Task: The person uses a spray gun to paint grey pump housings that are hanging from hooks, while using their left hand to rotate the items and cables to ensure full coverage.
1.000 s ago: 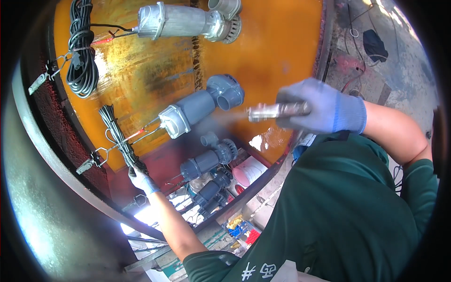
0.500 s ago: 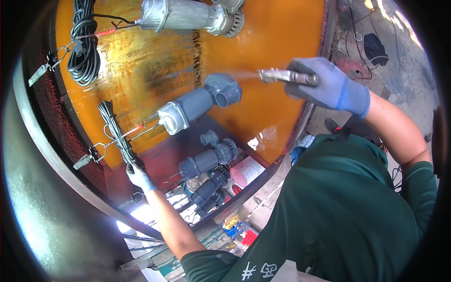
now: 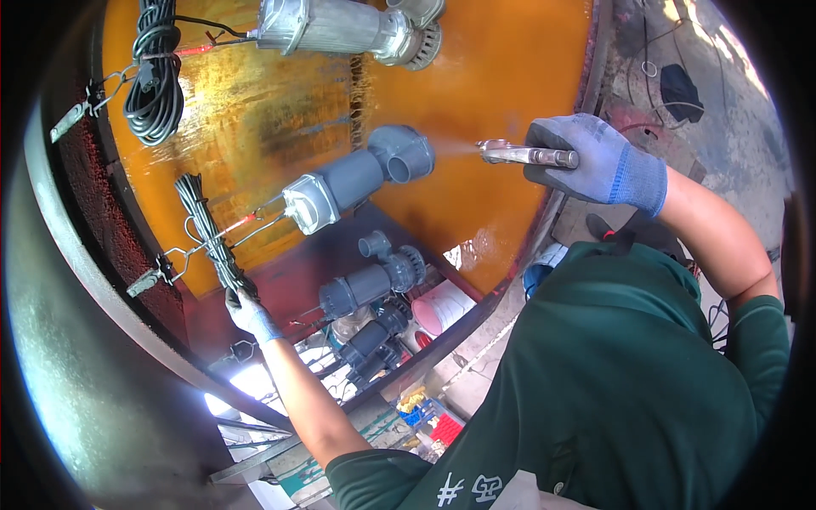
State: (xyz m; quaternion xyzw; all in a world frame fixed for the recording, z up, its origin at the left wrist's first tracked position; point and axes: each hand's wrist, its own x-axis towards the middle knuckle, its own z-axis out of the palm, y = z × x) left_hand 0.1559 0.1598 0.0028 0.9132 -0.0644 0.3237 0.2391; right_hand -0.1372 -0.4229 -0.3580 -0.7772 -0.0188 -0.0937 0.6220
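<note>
My gloved right hand (image 3: 578,157) is wrapped round a metal spray gun (image 3: 518,153). A fine grey mist leaves its nozzle toward a hanging pump (image 3: 355,180), whose body is mostly dark grey while its left end cap (image 3: 310,204) is still bare silver. In my gloved left hand (image 3: 249,314) is the lower end of a bundled black cable (image 3: 208,229), which hangs beside the pump and is tied to it by wires. A hook with a clip (image 3: 149,279) holds the bundle at the left.
An unpainted silver pump (image 3: 331,27) hangs above, with a coiled black cable (image 3: 153,93) beside it. Below hang further dark grey pumps (image 3: 361,289). An orange-stained panel (image 3: 501,76) stands behind. A pinkish-white bucket (image 3: 444,308) and a red crate (image 3: 446,429) are lower down.
My right hand and the spray gun have dropped slightly, the gun turning a little. The pump has swung slightly, and the mist now meets its right end.
</note>
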